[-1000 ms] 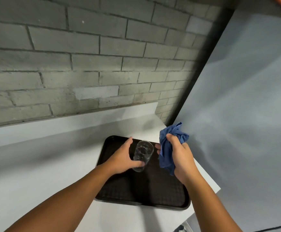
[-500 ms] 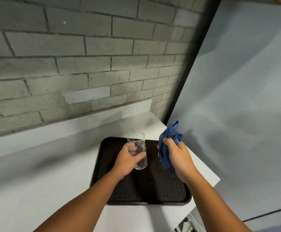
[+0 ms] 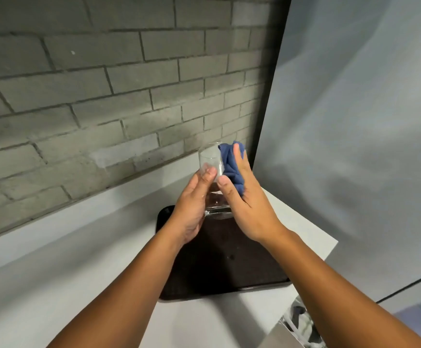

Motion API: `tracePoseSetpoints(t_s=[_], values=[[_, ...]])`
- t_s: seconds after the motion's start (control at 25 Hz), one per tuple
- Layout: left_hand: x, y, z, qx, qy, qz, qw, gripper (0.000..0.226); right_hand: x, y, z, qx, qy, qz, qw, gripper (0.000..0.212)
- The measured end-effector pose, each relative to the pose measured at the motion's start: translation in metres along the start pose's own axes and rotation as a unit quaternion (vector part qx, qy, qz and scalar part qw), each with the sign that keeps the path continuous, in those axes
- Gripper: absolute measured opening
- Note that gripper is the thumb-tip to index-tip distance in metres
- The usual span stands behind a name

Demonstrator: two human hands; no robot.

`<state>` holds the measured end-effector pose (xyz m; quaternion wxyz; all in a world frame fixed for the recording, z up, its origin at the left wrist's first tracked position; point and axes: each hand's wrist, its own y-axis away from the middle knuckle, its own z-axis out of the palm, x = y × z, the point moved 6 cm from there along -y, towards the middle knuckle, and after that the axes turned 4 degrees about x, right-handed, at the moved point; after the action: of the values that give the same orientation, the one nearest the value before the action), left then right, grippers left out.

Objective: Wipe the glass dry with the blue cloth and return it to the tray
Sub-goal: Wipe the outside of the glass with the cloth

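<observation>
A clear drinking glass is held upright in the air above the dark tray. My left hand grips it from the left side, thumb across its front. My right hand presses the bunched blue cloth against the right side of the glass, fingers spread over the cloth. The lower part of the glass shows between both palms. The tray holds nothing else that I can see.
The tray lies near the right end of a white counter, whose right edge drops off just past it. A grey brick wall rises behind, and a pale grey panel stands at the right.
The glass has been lifted off the tray and raised. My right hand has brought the blue cloth in from the right until it presses against the glass.
</observation>
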<state>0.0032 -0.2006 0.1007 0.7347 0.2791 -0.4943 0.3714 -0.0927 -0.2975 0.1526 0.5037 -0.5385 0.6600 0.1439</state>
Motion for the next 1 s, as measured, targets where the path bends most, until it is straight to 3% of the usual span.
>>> tracePoseSetpoints(t_s=[0.08, 0.2, 0.4, 0.52, 0.56, 0.68, 0.84, 0.96, 1.0], values=[[0.004, 0.006, 0.003, 0.018, -0.019, 0.018, 0.999, 0.089, -0.009, -0.005, -0.006, 0.005, -0.002, -0.028, 1.0, 0.069], [0.008, 0.013, 0.008, 0.021, -0.042, 0.044, 0.998, 0.098, -0.016, -0.007, -0.014, 0.028, -0.093, 0.062, 0.993, 0.058], [0.017, 0.014, -0.001, 0.039, -0.066, 0.082, 0.994, 0.063, -0.046, 0.015, -0.001, 0.013, -0.013, -0.063, 0.998, 0.06], [0.015, 0.018, 0.001, 0.045, -0.043, 0.068, 0.996, 0.093, -0.042, 0.002, -0.013, 0.041, -0.095, 0.035, 0.994, 0.055], [0.015, 0.017, 0.0, 0.049, -0.036, 0.069, 0.996, 0.094, -0.045, 0.004, -0.011, 0.037, -0.086, 0.027, 0.995, 0.055], [0.02, 0.016, -0.005, 0.059, -0.057, 0.075, 0.994, 0.069, -0.052, 0.019, 0.011, -0.005, -0.007, -0.068, 0.998, 0.06], [0.027, 0.024, 0.003, 0.069, -0.087, 0.091, 0.99, 0.079, -0.043, 0.008, -0.002, 0.036, -0.073, 0.012, 0.997, 0.06], [0.031, 0.024, 0.004, 0.098, -0.082, 0.102, 0.987, 0.056, -0.046, 0.01, 0.002, 0.013, -0.028, -0.069, 0.997, 0.061], [0.032, 0.024, 0.004, 0.096, -0.085, 0.103, 0.986, 0.052, -0.046, 0.008, 0.002, 0.009, -0.043, -0.058, 0.997, 0.06]])
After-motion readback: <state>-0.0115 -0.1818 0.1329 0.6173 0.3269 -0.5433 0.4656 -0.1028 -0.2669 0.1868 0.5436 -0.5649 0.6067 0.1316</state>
